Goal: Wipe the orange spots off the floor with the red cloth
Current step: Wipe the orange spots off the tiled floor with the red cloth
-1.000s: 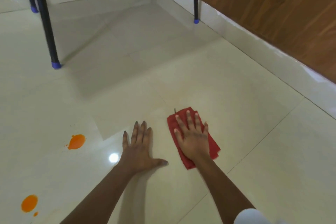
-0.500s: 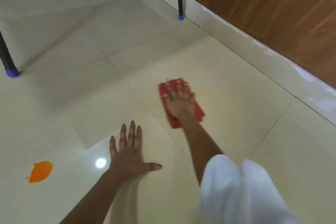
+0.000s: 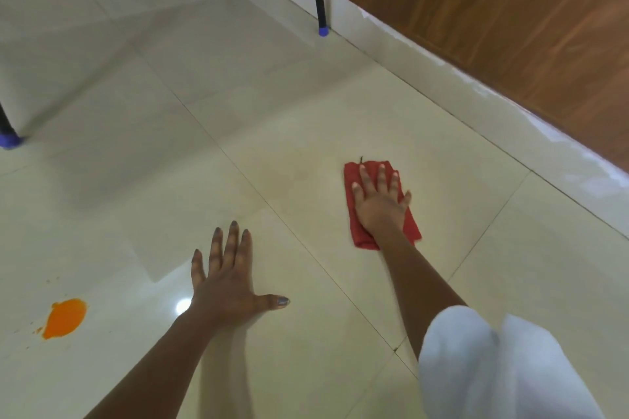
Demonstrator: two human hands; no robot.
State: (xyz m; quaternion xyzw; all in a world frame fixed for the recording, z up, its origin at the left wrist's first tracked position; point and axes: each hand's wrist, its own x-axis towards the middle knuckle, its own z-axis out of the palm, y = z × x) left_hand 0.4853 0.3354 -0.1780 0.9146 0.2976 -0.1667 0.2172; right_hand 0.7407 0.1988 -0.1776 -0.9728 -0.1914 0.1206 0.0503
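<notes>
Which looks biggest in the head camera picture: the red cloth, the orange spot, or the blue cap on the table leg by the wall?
1. red cloth, partly hidden under the right hand
2. orange spot
3. blue cap, which looks smallest, though it is farthest from the camera, so its real size is unsure
</notes>
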